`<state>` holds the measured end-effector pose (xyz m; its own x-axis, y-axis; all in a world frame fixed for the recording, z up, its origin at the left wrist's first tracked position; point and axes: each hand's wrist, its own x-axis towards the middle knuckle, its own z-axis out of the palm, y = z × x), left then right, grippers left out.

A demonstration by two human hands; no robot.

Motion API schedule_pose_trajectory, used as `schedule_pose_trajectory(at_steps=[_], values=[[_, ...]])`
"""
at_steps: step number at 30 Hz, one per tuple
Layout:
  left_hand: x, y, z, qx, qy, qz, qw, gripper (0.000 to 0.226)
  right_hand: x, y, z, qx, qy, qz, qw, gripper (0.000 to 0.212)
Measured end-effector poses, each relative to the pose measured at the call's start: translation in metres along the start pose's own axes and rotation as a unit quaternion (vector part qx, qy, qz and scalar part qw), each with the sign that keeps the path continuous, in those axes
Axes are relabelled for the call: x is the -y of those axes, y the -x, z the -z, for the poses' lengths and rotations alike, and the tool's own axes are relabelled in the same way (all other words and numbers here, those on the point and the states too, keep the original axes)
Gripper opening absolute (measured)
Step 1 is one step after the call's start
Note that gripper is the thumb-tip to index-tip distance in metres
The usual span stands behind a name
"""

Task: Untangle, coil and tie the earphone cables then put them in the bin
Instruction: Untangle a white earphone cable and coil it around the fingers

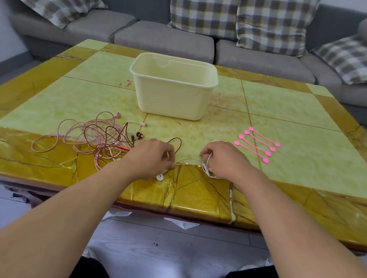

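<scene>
Head view: left hand (154, 156) at 7 o'clock of the cream bin (173, 93), fingers pinching the white earphone cable (189, 160); right hand (223, 160) at 5 o'clock, curled round its gathered loops, probably to keep the coil from springing apart. Cable thin, glossy, one earbud (159, 177) dangling below the left hand. Pink-and-brown tangle (93, 137) at 8 o'clock, untouched. Pink ties (258, 143) at 4 o'clock, within reach.

Bare tabletop (293, 109) right of the bin (171, 88); cable tangle (93, 137) left; pink ties (257, 144) near right.
</scene>
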<state>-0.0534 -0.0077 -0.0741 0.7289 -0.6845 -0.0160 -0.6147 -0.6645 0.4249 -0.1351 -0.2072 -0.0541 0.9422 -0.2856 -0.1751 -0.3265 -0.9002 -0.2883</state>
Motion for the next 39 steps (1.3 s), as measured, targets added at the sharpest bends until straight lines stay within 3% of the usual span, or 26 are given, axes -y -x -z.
schedule_pose_trajectory(at_steps=[3,6,10,15,19,22,24,27,29,32,35,37,39], values=[[0.004,-0.001,0.000,-0.015,0.011,0.013,1.000,0.008,-0.006,0.001,0.004,0.001,-0.042,-0.028,0.999,0.028],[0.009,-0.001,0.004,-0.083,0.071,0.058,0.992,0.010,-0.014,0.002,0.008,0.000,-0.078,-0.029,0.997,0.009],[0.010,0.000,0.011,-0.185,0.136,0.091,0.969,0.009,-0.017,0.007,0.010,0.035,-0.083,-0.037,0.995,0.045],[0.012,0.003,0.021,-0.300,0.230,0.169,0.910,0.011,-0.017,0.009,0.007,0.019,-0.072,-0.041,0.996,0.008],[0.017,0.004,0.025,-0.323,0.279,0.202,0.882,0.011,-0.017,0.011,0.015,-0.052,-0.052,-0.089,0.993,0.008],[0.018,0.005,0.027,-0.345,0.322,0.192,0.860,0.011,-0.016,0.014,0.019,-0.041,0.007,-0.106,0.993,0.010],[0.017,0.005,0.029,-0.327,0.341,0.153,0.868,0.009,-0.010,0.019,0.021,0.017,0.060,-0.091,0.994,0.023],[0.017,0.004,0.023,-0.242,0.281,0.078,0.926,0.008,0.006,0.031,0.028,0.113,0.123,-0.057,0.984,0.042],[0.020,0.005,0.017,-0.220,0.222,0.052,0.949,0.010,0.015,0.032,0.031,0.082,0.140,-0.039,0.986,0.046],[0.019,0.005,0.014,-0.209,0.230,0.037,0.950,0.012,0.026,0.025,0.024,-0.022,0.106,0.004,0.994,0.050],[0.015,0.007,0.015,-0.217,0.236,0.015,0.947,0.010,0.036,0.009,0.002,-0.020,0.039,0.037,0.998,0.056],[0.014,0.007,0.015,-0.228,0.247,0.014,0.942,0.008,0.038,0.000,-0.012,-0.011,0.043,0.043,0.998,0.049],[0.018,0.008,0.015,-0.240,0.258,0.021,0.936,0.007,0.039,-0.008,-0.015,-0.029,0.026,0.036,0.999,0.026]])
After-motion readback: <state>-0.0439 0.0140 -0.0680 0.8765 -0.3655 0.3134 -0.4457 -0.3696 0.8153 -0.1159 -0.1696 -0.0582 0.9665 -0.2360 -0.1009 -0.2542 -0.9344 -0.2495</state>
